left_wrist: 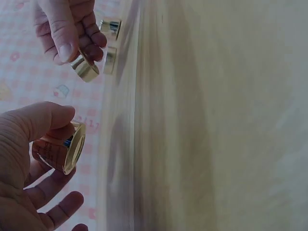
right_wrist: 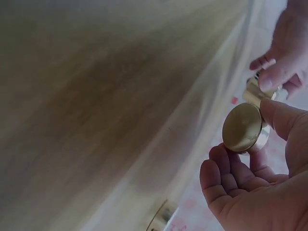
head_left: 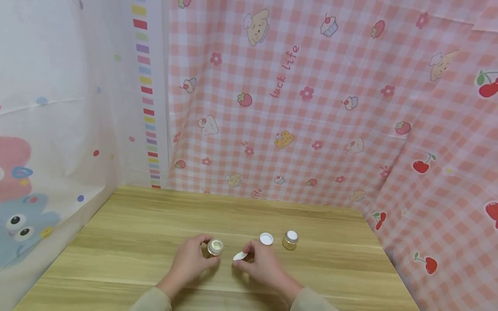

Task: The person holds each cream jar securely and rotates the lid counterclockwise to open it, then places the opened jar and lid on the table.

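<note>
A small gold jar [head_left: 215, 247] with its top uncovered stands upright in my left hand [head_left: 189, 258], thumb and fingers gripping its sides. Printed text shows on its wall [left_wrist: 50, 153] in the left wrist view. To its right, my right hand [head_left: 265, 262] pinches a round gold lid [right_wrist: 242, 128] between thumb and fingers. The lid is tilted, its white inner face [head_left: 240, 256] showing in the head view. A short gap separates lid and jar. Just beyond the right hand lies a second lid [head_left: 266, 238], white inside facing up.
A second gold jar [head_left: 290, 240] with a white top stands right of the loose lid. All of it is on a wood-grain table [head_left: 163, 220]. Patterned cloths [head_left: 272, 116] hang along the table's back and sides.
</note>
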Action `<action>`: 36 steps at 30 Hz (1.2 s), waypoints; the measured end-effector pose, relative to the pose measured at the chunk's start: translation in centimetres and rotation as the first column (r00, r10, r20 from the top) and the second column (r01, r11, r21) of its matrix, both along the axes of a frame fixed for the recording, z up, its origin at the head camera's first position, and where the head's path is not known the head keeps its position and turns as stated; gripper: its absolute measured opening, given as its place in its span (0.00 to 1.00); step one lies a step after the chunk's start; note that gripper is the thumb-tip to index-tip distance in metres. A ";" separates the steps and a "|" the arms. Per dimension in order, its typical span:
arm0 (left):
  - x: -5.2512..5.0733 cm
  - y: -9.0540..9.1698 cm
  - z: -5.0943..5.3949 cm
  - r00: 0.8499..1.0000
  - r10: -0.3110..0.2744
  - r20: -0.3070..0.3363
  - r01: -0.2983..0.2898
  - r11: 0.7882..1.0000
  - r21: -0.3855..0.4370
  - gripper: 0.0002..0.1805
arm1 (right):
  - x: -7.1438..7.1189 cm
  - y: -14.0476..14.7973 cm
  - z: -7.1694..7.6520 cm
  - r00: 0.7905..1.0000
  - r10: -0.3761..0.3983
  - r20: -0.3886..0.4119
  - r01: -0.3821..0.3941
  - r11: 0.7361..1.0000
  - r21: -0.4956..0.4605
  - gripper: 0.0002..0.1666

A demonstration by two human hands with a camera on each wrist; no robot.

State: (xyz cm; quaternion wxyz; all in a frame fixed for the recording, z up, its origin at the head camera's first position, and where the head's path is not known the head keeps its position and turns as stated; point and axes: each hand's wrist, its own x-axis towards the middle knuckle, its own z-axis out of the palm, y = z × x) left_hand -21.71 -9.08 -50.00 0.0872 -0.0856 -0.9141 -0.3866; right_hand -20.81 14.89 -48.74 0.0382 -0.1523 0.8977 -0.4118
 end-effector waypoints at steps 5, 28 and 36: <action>-1.2 -0.2 0.1 1.000 0.013 -0.011 -0.013 0.999 -0.042 0.25 | -1.3 -1.4 -0.2 1.000 -0.020 -0.011 0.021 0.998 0.063 0.19; -3.6 0.1 -0.4 0.996 0.019 0.092 -0.014 0.998 -0.057 0.24 | -5.1 -3.7 -1.7 0.989 -0.111 -0.096 0.126 0.977 0.172 0.31; -3.6 0.0 -0.4 0.993 0.016 0.113 -0.009 0.998 -0.062 0.25 | -5.1 -3.9 -1.9 0.990 -0.110 -0.094 0.127 0.971 0.202 0.33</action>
